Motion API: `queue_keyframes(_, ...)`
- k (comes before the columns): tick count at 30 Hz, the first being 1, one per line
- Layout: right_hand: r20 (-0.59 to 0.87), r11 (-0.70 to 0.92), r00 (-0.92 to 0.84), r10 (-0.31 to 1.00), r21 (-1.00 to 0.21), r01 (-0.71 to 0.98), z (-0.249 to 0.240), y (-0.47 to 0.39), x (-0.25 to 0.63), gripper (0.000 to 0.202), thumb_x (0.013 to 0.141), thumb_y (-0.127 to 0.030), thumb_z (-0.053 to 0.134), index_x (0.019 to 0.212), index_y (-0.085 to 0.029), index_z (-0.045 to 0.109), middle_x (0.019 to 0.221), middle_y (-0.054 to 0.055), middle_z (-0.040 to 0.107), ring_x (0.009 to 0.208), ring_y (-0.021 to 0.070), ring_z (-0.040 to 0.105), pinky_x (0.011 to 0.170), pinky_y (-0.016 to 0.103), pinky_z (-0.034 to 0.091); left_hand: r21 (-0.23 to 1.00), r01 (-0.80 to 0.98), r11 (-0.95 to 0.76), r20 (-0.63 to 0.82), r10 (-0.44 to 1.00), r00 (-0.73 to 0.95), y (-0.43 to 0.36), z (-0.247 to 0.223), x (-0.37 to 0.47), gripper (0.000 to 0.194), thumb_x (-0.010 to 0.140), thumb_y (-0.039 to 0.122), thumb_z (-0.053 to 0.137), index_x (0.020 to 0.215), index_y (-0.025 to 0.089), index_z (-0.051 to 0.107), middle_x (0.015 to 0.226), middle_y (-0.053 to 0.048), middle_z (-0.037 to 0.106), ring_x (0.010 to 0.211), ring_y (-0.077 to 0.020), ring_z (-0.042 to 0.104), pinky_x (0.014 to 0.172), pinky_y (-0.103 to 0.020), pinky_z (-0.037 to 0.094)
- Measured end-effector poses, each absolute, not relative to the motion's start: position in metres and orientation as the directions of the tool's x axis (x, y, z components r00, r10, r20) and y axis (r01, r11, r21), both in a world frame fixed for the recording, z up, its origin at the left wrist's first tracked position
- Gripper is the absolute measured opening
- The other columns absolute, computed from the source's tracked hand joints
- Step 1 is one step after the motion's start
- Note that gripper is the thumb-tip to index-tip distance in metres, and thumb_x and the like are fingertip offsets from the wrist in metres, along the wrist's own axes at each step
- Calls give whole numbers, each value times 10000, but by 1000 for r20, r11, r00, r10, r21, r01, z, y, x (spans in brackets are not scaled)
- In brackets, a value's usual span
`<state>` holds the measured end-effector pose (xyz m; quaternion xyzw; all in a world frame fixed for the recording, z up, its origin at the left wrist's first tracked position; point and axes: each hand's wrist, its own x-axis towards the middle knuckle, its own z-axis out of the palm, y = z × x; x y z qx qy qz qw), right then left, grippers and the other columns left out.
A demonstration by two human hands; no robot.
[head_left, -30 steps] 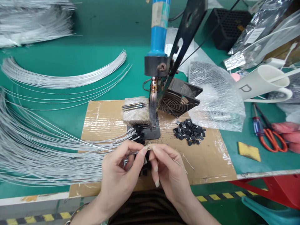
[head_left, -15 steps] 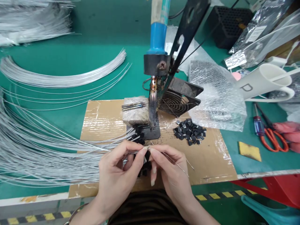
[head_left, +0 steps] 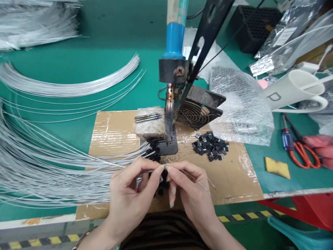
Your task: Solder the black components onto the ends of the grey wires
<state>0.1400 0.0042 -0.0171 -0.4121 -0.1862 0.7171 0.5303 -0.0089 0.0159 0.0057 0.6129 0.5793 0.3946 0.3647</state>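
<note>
My left hand [head_left: 136, 189] and my right hand [head_left: 192, 184] meet tip to tip above the cardboard [head_left: 229, 180]. My left finger and thumb are pinched on the end of a light grey wire, mostly covered by the fingers. Between my right thumb and forefinger are thin wires [head_left: 211, 183], whose loose ends stick out past the hand to the right. The joint between the fingertips is too small to make out. Black-ended pieces [head_left: 161, 187] lie beneath the hands. A large spread of grey wires [head_left: 65, 173] reaches in from the left.
A blue-handled soldering iron [head_left: 174, 41] hangs tip down in a black bracket [head_left: 205, 45]. Behind it stands a fan [head_left: 195, 113]. Small black chips [head_left: 210, 146] form a pile on the cardboard. Rightward are bubble wrap [head_left: 241, 107], a yellow sponge [head_left: 277, 168], scissors [head_left: 304, 156] and a mug [head_left: 283, 92].
Both hands keep their pinch at nearly the same spot. The lower fingers of my right hand have shifted slightly down and right.
</note>
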Motion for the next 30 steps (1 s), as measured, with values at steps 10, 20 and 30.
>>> queue_keyframes(10,-440,-484,-221,870,-685,-544,-15,12,159,146,856,-314,859,804,-181,833,624,-33,688,385,44,599,386,117,505,871,473,-133,95,990,104,19,9,-12,113,937,159,697,857,237,717,608,70,582,492,-76,403,471,-206,343)
queue_keyframes(20,-453,-439,-150,879,-645,-625,-15,11,147,146,821,-332,876,805,-191,844,628,-33,682,373,51,581,360,136,520,843,524,-122,128,991,25,15,4,-6,74,937,184,704,872,219,706,575,77,542,463,-66,399,435,-205,306)
queue_keyframes(30,-459,-359,-51,887,-617,-701,-18,3,130,89,847,-304,845,857,-217,860,641,-35,694,360,24,553,369,106,479,877,474,-76,109,993,-43,10,-3,-2,53,945,197,701,906,231,709,709,35,711,570,-93,600,515,-198,433)
